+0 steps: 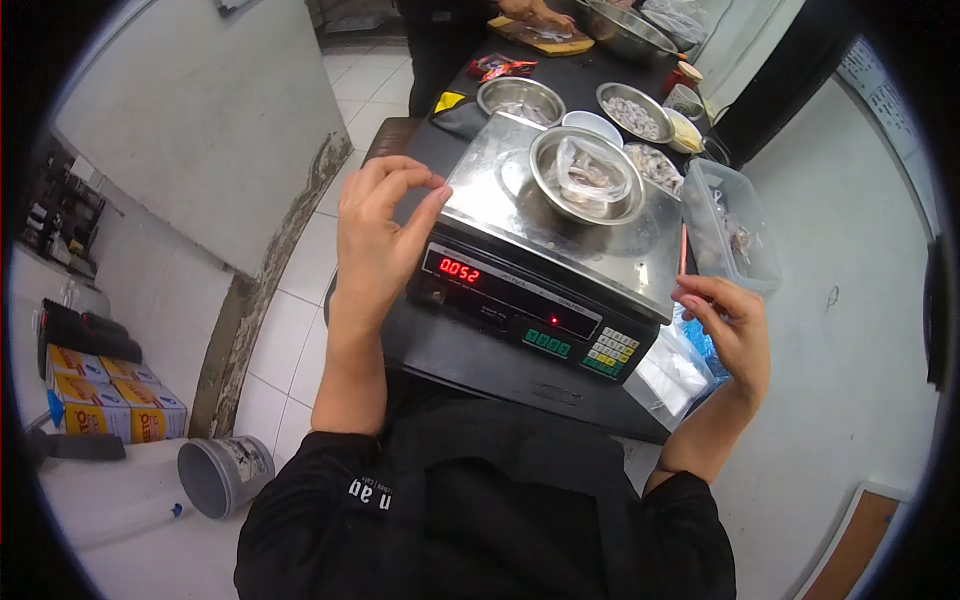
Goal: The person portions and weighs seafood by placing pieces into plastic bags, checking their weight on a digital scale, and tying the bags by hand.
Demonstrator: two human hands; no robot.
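A digital scale with a steel weighing plate stands before me, its red display reading 0.052. On the plate sits a steel bowl holding a small clear container of pale pieces, possibly seafood. My left hand has thumb and fingertips together at the plate's left edge. At the right edge, my right hand is closed in the same way. A thin red strip stands just above its fingertips; whether it is held I cannot tell.
Behind the scale are steel bowls of pale pieces and a red packet. A clear plastic tub stands at the right. Another person's hand works over a cutting board. A grey bucket and boxes are lower left.
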